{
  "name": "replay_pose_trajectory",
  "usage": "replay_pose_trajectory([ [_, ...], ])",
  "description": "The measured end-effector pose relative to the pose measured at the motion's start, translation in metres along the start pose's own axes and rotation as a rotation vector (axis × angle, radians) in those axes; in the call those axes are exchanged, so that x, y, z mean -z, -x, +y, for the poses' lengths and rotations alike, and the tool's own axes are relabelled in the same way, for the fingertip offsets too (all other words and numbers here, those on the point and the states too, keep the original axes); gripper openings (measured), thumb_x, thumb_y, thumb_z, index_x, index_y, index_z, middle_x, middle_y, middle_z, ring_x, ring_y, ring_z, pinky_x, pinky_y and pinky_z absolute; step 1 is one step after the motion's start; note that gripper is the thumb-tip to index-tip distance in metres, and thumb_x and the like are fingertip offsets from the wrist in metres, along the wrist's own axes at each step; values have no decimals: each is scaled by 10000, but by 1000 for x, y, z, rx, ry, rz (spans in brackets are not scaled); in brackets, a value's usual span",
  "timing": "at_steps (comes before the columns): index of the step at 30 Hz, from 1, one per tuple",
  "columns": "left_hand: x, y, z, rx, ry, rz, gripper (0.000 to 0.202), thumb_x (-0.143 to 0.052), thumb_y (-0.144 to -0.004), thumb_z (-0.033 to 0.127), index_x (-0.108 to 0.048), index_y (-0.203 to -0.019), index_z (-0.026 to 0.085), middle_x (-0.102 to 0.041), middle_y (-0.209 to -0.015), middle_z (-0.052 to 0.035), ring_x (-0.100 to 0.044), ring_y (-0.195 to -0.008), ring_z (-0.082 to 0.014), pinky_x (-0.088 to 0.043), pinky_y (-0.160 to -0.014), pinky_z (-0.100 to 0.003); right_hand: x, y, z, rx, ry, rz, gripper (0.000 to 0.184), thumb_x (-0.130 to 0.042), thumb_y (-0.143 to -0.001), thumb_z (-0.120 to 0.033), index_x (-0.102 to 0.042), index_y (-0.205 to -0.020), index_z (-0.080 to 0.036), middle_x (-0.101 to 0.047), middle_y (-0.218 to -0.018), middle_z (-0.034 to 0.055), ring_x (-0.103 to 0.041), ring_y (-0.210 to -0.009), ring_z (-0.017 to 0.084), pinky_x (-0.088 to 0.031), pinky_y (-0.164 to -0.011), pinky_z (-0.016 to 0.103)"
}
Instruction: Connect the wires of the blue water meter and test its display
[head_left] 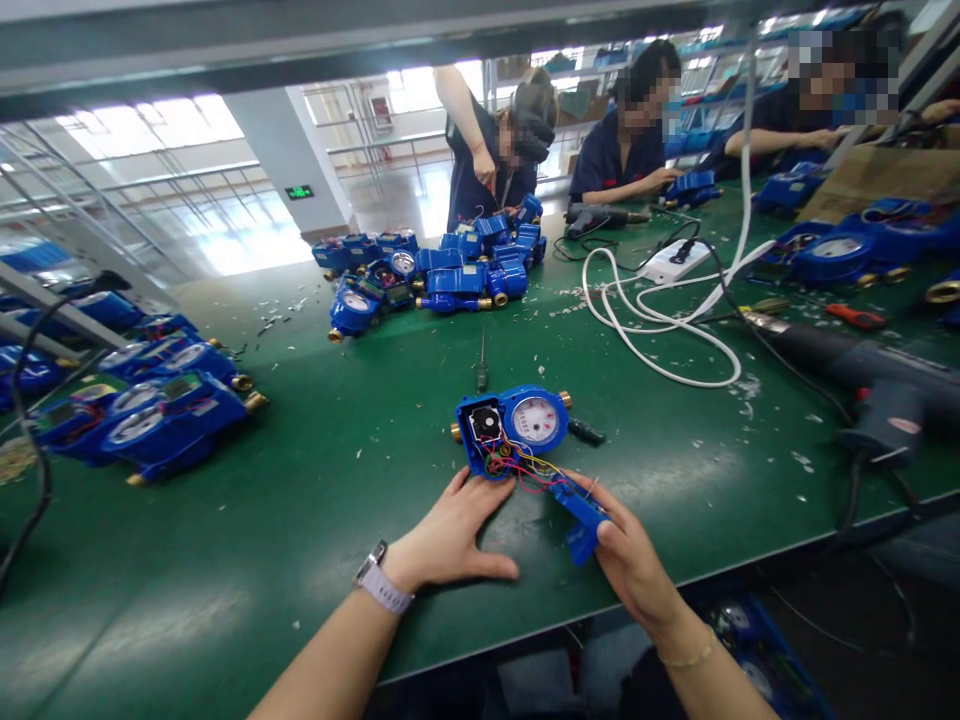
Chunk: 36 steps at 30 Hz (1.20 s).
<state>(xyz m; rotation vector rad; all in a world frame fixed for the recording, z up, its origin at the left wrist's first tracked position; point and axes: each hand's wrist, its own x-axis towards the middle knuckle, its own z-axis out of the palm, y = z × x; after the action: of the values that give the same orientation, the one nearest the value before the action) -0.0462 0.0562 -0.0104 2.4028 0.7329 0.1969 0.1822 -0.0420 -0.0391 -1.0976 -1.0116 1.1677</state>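
Note:
An opened blue water meter (514, 428) lies on the green table (315, 500), its dial facing up and coloured wires spilling from its open compartment. My left hand (454, 535) rests flat beside the meter's near left corner, fingers spread and touching its edge. My right hand (626, 555) grips the detached blue cover (581, 520), which stays tied to the meter by the wires. A screwdriver (481, 368) lies just beyond the meter, and a small black part (586, 432) sits at its right.
A heap of blue meters (442, 270) sits at mid-table and another heap (150, 400) at the left. A white cable (660, 320), a power strip (677, 260) and a heat gun (862, 385) lie at the right. Three people work at the far side.

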Motion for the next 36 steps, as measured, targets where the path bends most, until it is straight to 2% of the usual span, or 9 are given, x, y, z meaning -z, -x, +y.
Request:
replay_pose_trajectory([
  [2,-14,2,10,-66,-44,-63,1104,-616,-701,766,-240,-1529,140,-264,-1575,-216,-249,-1471,-371,-139,-1201,-583,-1,-1,-2,-6,1,1,713,-622,-807,-698,-546,-1322,-210,-577,-1340,132,-513,-1274,331,-344,-1130,515],
  [5,-29,3,24,-192,21,-125,1095,-601,-734,749,-180,-1544,145,-199,-1598,-184,-197,-1493,-336,-90,-1227,-526,-2,-1,-4,-26,-28,-1,710,-639,-800,-687,-543,-1319,-211,-574,-1344,132,-519,-1269,324,-359,-1123,502],
  [8,-28,0,27,-231,115,-112,961,-664,-730,691,-366,-1483,173,-388,-1533,-169,-354,-1434,-327,-182,-1214,-517,-2,0,-2,-32,-44,-12,717,-654,-796,-676,-535,-1322,-204,-567,-1352,134,-515,-1273,318,-357,-1126,487],
  [11,-17,-4,19,-194,137,27,512,-665,-837,508,-626,-1243,198,-654,-1291,-119,-569,-1252,-273,-374,-1118,-462,-1,1,2,-24,-1,-14,732,-647,-794,-685,-527,-1333,-204,-562,-1357,133,-511,-1275,325,-352,-1126,498],
  [14,-10,-5,11,-134,70,180,317,-642,-876,379,-675,-1128,190,-713,-1145,-105,-636,-1107,-252,-473,-991,-420,0,1,4,-26,32,0,751,-627,-796,-702,-517,-1344,-200,-554,-1364,139,-513,-1271,336,-364,-1116,508],
  [17,-14,-5,13,-106,102,235,354,-683,-841,412,-669,-1122,198,-721,-1091,-98,-650,-1034,-253,-497,-940,-412,-2,0,1,-14,42,-16,748,-618,-801,-706,-516,-1344,-201,-547,-1373,135,-507,-1276,337,-396,-1097,496],
  [22,-26,-7,25,-34,444,231,729,-814,-680,497,-559,-1284,179,-620,-1293,-136,-583,-1182,-296,-449,-1046,-446,-15,2,-5,15,157,-141,747,-674,-789,-655,-478,-1350,-203,-548,-1358,125,-505,-1274,327,-413,-1084,459],
  [27,-24,-9,26,41,836,122,696,-821,-703,412,-541,-1284,151,-627,-1235,-117,-602,-1130,-269,-466,-1020,-410,-28,6,-4,12,285,-135,735,-729,-789,-493,-405,-1388,-217,-489,-1400,116,-482,-1287,300,-349,-1125,465],
  [36,-15,-7,7,27,920,38,921,-860,-659,332,-368,-1426,200,-528,-1380,-138,-515,-1275,-292,-375,-1113,-448,-26,9,-8,-9,499,-178,757,-724,-786,-406,-378,-1431,-211,-437,-1455,124,-420,-1343,302,-317,-1146,507],
])
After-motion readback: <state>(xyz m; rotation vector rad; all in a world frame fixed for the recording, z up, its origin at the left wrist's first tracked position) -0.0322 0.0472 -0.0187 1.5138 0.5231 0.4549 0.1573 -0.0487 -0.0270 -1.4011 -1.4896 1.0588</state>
